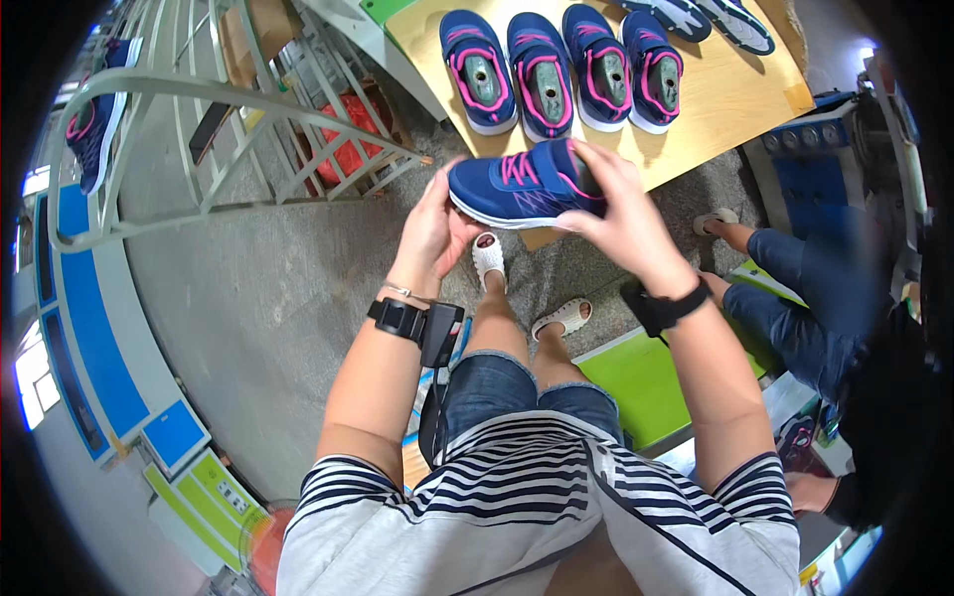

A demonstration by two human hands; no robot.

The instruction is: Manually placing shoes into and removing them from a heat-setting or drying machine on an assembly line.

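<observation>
Between my two hands I hold a navy blue sneaker (527,189) with pink laces and a white sole, its toe to the left. My left hand (435,230) is closed on the toe end, some fingers hidden beneath the sole. At the heel, my right hand (621,204) grips around the collar, with the thumb on the near side. Just beyond, a row of matching sneakers (545,89) stands on a wooden table (711,129). Dark grey-green shoe lasts (484,84) fill their openings.
A pale metal rack (238,99) rises at the left, with another sneaker (94,134) on it. Soles-up shoes (740,25) lie at the table's far right. A green bench (636,387) is at my right, and a co-worker (845,328) sits beyond it.
</observation>
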